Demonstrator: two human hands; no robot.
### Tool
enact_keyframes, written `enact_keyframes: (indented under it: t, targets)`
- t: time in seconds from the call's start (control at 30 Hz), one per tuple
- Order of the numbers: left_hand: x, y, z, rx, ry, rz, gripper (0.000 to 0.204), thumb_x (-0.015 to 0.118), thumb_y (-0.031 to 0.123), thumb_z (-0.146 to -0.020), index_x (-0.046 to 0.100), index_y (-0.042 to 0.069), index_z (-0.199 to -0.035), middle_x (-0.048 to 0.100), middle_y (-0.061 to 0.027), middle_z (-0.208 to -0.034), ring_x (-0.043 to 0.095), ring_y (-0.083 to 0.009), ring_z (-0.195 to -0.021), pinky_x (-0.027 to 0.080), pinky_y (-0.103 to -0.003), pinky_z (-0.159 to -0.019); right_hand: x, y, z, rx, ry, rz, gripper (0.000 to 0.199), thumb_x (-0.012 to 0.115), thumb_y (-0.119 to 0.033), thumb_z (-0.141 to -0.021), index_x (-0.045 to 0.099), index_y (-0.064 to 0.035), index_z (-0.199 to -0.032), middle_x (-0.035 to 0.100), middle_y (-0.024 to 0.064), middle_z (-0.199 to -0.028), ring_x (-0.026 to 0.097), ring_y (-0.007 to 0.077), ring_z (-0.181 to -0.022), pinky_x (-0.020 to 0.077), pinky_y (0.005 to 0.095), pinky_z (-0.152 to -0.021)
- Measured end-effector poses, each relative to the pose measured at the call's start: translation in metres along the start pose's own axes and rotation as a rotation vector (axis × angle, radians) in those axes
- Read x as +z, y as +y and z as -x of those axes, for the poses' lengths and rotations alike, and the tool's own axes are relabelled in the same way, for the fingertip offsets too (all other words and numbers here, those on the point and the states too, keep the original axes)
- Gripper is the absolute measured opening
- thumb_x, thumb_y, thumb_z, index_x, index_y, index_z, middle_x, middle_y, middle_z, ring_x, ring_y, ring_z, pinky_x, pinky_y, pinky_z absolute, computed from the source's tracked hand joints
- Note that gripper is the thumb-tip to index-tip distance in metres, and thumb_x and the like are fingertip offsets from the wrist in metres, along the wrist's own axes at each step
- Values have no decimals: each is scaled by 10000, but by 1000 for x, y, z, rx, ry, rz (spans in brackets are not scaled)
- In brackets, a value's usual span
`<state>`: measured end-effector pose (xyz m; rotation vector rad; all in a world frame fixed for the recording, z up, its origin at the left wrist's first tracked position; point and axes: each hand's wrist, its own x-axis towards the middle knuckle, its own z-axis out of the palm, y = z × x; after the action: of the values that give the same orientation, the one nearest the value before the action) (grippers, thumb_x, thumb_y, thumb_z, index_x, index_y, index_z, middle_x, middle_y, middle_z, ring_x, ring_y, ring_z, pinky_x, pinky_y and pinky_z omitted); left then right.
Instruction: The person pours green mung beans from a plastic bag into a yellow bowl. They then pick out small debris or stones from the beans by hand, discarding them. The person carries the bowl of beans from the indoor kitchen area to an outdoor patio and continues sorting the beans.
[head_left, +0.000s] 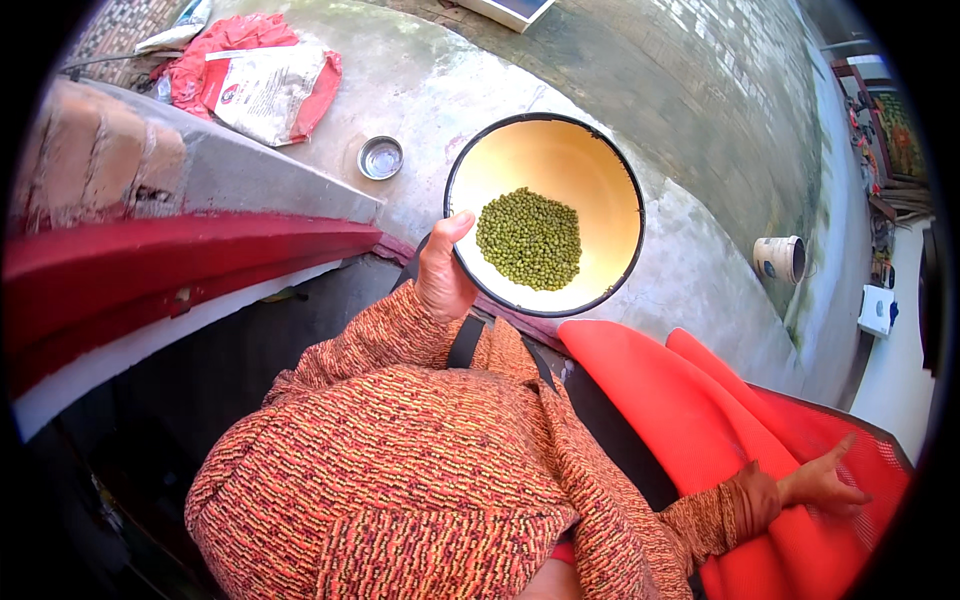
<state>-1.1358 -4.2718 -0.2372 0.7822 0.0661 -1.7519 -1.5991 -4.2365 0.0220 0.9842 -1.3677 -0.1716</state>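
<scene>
My left hand (442, 268) grips the near rim of a cream enamel bowl (600, 170) with a dark edge, thumb on the rim. A heap of small green beans (530, 238) lies in the bowl's lower middle. The bowl is held out over a grey concrete floor. My right hand (815, 485) is far to the lower right, fingers spread apart, resting on red-orange fabric (660, 390). It holds nothing. My patterned orange sleeves fill the lower middle of the view.
A small steel cup (381, 157) stands on the concrete (700, 270). Beyond it lies a printed sack on red cloth (265, 85). A red-painted ledge (190, 250) with a brick wall runs on the left. A white pot (781, 258) stands at the right.
</scene>
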Motion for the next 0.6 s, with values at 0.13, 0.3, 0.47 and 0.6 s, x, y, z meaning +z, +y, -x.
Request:
enact_keyframes:
  t: [0.13, 0.3, 0.47, 0.6]
  targets:
    - [-44, -30, -155, -33, -98, 16, 642, 546, 396, -837, 448, -20, -1317, 548, -148, -1280, 535, -240, -1168, 397, -380, -1020, 75, -84, 71, 33, -13, 168, 913, 761, -626, -646, 457, 15, -1221, 492, 279, -1118, 517, 474, -1009, 451, 563, -777]
    - [-56, -16, -274, -37, -130, -15, 646, 551, 402, -827, 455, -17, -1309, 563, -139, -1260, 544, -240, -1153, 411, -379, -1000, 120, -159, 153, 24, -320, 290, 834, 647, -602, -772, 340, -168, -1415, 346, 322, -1340, 376, 495, -1232, 367, 634, -875]
    - [-74, -39, -285, -14, -95, -51, 634, 548, 398, -830, 462, -15, -1304, 568, -138, -1252, 549, -238, -1145, 422, -379, -986, 125, -79, 312, 185, -535, 376, 884, 521, -618, -849, 103, -202, -1508, 113, 379, -1473, 140, 528, -1375, 236, 646, -1014]
    - [-52, -25, -305, 24, -119, -142, 702, 558, 433, -803, 429, -16, -1327, 547, -159, -1263, 543, -266, -1140, 428, -395, -974, 119, -97, 392, 236, -1212, 1075, 801, 481, -631, -864, 269, -142, -1461, 319, 340, -1412, 405, 478, -1257, 327, 581, -978]
